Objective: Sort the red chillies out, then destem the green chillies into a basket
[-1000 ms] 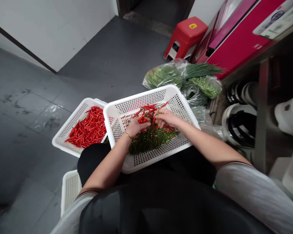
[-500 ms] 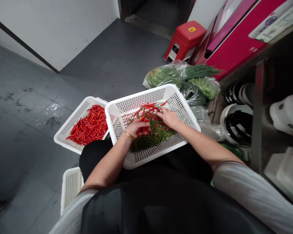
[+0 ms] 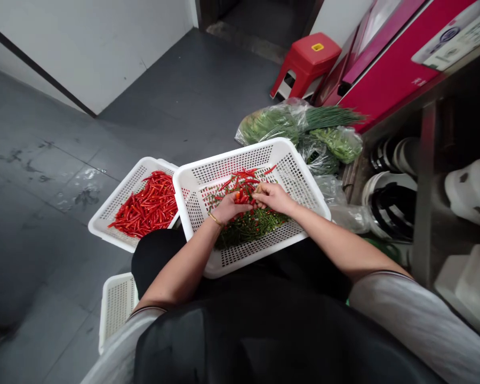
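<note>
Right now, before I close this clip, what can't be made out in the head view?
Head view:
How many red chillies the left hand holds: the hand covers some.
What, if anything, the right hand pinches: too small, partly covered by that hand.
Floor of the middle basket: green stems cover part.
Rest of the lower basket: behind left arm and leg.
Pink cabinet: top edge cuts it off; its label print is too small.

Kitchen area, bagged greens, red chillies
</note>
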Tool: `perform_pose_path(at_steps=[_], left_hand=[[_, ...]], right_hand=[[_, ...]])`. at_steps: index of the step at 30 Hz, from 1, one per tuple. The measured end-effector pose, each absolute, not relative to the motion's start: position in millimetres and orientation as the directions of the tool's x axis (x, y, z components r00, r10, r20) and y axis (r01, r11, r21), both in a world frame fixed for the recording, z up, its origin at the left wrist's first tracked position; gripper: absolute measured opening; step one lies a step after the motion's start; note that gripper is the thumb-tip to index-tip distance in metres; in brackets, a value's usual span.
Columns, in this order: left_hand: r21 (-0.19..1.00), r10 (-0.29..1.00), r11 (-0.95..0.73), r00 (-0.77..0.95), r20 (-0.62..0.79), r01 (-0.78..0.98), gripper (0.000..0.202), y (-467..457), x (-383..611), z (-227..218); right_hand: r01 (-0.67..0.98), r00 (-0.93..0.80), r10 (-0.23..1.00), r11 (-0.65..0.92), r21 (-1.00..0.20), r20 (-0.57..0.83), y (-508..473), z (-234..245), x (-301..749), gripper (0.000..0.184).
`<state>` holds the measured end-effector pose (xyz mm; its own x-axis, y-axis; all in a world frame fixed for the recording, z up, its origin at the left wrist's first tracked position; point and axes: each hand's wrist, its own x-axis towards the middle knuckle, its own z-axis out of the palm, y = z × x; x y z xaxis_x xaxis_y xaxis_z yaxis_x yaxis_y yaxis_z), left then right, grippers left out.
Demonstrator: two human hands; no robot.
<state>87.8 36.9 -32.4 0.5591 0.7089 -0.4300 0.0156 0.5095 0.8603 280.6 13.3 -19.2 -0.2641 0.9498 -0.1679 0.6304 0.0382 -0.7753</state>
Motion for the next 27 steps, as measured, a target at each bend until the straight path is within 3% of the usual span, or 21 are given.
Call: perform_pose_path(at_steps=[2, 4, 7, 9, 12, 14, 18, 23, 27], left_hand=[[0.833, 0.676, 0.553, 0.574, -0.462, 0.019, 0.036, 32.6, 89.9, -33.2], [0.798, 0.66, 0.603, 0.555, -0.506, 0.01, 0.037, 29.8, 90.2, -33.3], [0.77, 0.644, 0.638, 0.536, -0.546, 0.018, 0.039, 30.1, 87.5, -31.5], [0.787, 0.665, 0.615, 0.507, -0.548, 0.044, 0.041, 32.8, 84.2, -29.5], [0.806, 0.685, 0.588, 0.489, -0.541, 0.068, 0.046, 37.8, 79.5, -26.5], [0.807, 0.682, 0.589, 0.508, -0.526, 0.045, 0.049, 39.8, 77.8, -24.8], [0.806, 0.681, 0.591, 0.556, -0.476, -0.034, 0.052, 39.5, 77.2, -22.3], [0.794, 0.742, 0.583, 0.511, -0.434, -0.173, 0.041, 36.8, 80.9, -22.0], [0.769, 0.775, 0.575, 0.485, -0.405, -0.278, 0.038, 34.0, 88.2, -23.3]], right_hand=[[0.758, -0.243, 0.965, 0.129, -0.639, -0.094, 10.3, -14.8, 265.4, 0.02], [0.889, -0.241, 0.968, 0.189, -0.417, -0.074, 12.0, -14.0, 255.9, 0.021], [0.968, -0.144, 0.973, 0.101, -0.23, -0.182, 18.1, -19.2, 260.9, 0.024], [0.958, -0.129, 0.913, 0.014, -0.286, -0.388, 20.7, -24.3, 275.9, 0.021], [0.869, -0.281, 0.693, -0.11, -0.483, -0.664, 22.3, -27.6, 297.2, 0.029], [0.753, -0.311, 0.697, -0.234, -0.615, -0.646, 24.5, -25.6, 299.4, 0.033], [0.381, -0.202, 0.857, -0.376, -0.845, -0.473, 27.8, -14.3, 277.7, 0.024], [0.275, -0.318, 0.776, -0.474, -0.836, -0.545, 3.0, -3.3, 258.9, 0.035], [0.055, -0.18, 0.871, -0.456, -0.888, -0.458, -14.9, -11.5, 245.0, 0.039]])
